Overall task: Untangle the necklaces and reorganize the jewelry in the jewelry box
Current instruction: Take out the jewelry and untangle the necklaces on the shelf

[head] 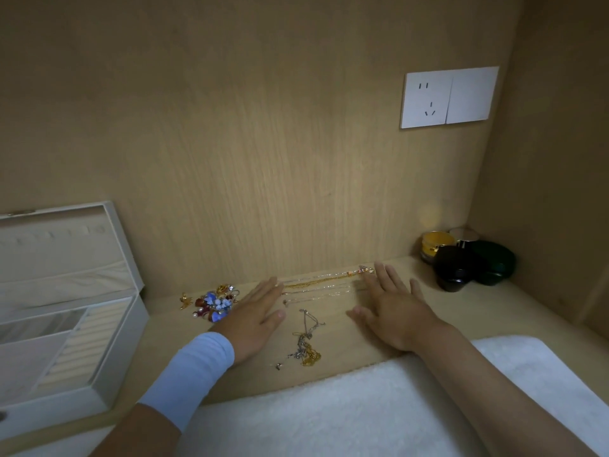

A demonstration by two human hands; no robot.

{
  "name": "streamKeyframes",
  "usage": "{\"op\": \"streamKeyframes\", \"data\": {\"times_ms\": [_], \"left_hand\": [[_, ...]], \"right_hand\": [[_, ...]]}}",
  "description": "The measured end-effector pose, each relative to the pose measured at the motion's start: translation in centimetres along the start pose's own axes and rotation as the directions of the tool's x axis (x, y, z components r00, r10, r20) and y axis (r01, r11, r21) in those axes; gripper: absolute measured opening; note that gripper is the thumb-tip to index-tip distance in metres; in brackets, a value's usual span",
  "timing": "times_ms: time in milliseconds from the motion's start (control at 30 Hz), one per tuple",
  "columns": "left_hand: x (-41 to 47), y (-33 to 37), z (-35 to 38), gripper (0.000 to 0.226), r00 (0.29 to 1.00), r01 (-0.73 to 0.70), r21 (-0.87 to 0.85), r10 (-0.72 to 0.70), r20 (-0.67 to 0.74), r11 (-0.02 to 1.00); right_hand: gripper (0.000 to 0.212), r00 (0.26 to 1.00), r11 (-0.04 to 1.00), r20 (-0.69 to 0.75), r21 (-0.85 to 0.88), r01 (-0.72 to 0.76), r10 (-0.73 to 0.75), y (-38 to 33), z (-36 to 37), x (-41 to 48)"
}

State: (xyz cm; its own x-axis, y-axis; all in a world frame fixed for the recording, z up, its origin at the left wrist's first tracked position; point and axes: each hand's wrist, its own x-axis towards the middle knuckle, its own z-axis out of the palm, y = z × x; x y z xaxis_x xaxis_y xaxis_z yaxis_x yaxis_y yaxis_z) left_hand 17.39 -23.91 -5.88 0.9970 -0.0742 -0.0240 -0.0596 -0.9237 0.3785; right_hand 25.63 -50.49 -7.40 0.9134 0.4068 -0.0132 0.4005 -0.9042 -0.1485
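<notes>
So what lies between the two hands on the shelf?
Head view: thin chains laid in straight rows run from left hand to right hand; nearer the person lies a tangled silver and gold clump.

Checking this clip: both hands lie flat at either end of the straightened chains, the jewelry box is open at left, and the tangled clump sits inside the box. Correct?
Not quite. The head view shows the tangled clump on the wooden surface between the left hand and right hand, not inside the open jewelry box. The rest holds.
</notes>
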Motion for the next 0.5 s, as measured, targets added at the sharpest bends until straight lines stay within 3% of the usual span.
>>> {"op": "streamKeyframes", "data": {"times_ms": [100, 167, 267, 400, 433, 500], "left_hand": [[-2.2, -0.7, -2.1, 0.048, 0.994, -0.010, -0.009, 0.009, -0.109, 1.000], [-4.1, -1.2, -2.5, 0.044, 0.994, -0.035, 0.033, 0.038, -0.098, 0.999], [-6.5, -2.1, -2.1, 0.046, 0.996, -0.084, 0.119, 0.085, -0.008, 0.989], [-7.9, -3.9, -0.4, 0.051, 0.981, -0.125, 0.194, 0.092, 0.170, 0.973], [-8.1, -4.1, -0.1, 0.058, 0.975, -0.112, 0.210, 0.067, 0.212, 0.971], [-8.7, -4.6, 0.2, 0.097, 0.967, -0.108, 0.253, 0.042, 0.252, 0.961]], "right_hand": [[0.065, 0.988, 0.987, -0.032, 0.028, 0.155, -0.154, -2.8, -1.4, -0.6], [0.056, 0.959, 0.955, -0.019, 0.087, 0.284, -0.283, -5.4, -1.9, -1.1], [0.045, 0.887, 0.882, 0.039, 0.136, 0.451, -0.459, -9.1, -1.4, -1.6], [0.039, 0.837, 0.845, 0.119, 0.112, 0.523, -0.534, -10.7, 0.3, -1.8], [0.043, 0.830, 0.842, 0.140, 0.120, 0.526, -0.539, -10.6, 0.7, -1.9], [0.050, 0.824, 0.842, 0.175, 0.135, 0.522, -0.539, -10.0, 1.1, -2.2]]}}
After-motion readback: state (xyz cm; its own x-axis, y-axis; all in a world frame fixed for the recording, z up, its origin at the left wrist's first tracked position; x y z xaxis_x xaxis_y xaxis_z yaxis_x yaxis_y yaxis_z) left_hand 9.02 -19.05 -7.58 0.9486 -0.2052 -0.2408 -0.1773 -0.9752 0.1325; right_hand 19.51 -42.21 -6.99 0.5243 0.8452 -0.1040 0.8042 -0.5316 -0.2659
